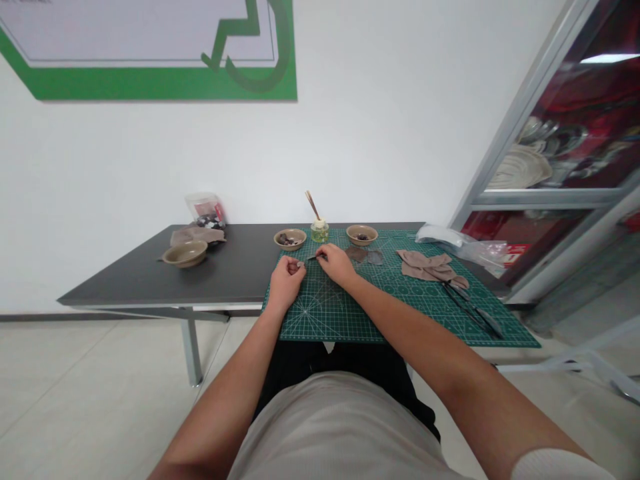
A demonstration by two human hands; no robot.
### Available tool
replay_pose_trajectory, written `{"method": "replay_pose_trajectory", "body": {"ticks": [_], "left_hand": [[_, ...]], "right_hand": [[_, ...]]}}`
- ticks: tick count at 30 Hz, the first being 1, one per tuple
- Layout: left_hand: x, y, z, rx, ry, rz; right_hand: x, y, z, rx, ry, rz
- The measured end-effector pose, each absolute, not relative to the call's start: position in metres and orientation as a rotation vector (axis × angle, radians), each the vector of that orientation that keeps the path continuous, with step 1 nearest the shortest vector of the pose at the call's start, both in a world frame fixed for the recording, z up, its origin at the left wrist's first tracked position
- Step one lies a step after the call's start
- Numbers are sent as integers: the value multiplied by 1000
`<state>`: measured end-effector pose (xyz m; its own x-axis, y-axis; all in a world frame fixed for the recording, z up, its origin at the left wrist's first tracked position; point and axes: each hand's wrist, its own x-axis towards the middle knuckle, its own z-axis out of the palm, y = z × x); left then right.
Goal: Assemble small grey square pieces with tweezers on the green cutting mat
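Note:
My left hand point(287, 283) sits on the green cutting mat point(320, 313), its fingertips pinched on a small pale piece too small to identify point(301, 265). My right hand point(336, 265) is a little to the right, holding a thin dark tool point(315, 257) whose tip points toward that piece. The hands are close but apart. Beyond them stand two small ceramic bowls point(290, 239) holding dark bits, with a glass jar of yellow-green liquid point(319, 232) between them. Thin dark sheets point(365, 255) lie just past my right hand.
Crumpled tan fabric point(425, 265) and long-handled scissors point(473, 310) lie on the mat's right side. A wider bowl point(185, 253) and a clear bag point(204, 208) stand on the dark table point(150, 277) at left. A glass cabinet point(545, 153) stands at right.

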<state>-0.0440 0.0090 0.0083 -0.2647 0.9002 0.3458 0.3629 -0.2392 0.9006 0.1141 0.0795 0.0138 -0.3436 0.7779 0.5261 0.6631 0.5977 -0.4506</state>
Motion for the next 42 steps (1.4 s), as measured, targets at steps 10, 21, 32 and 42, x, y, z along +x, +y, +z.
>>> {"method": "replay_pose_trajectory", "body": {"ticks": [10,21,32,42], "left_hand": [[-46,8,7,1532,1542,1546],[-48,9,2,1356,1402,1646],[-48,8,-3,1430,1416,1557],[-48,6,-3,1440,1438,1516]], "right_hand": [[106,86,15,-1143,-2387,213],[108,105,32,-1122,-2196,162],[87,199,93,-1412,-1970,98],[66,222,106,-1549,-2049,141]]}}
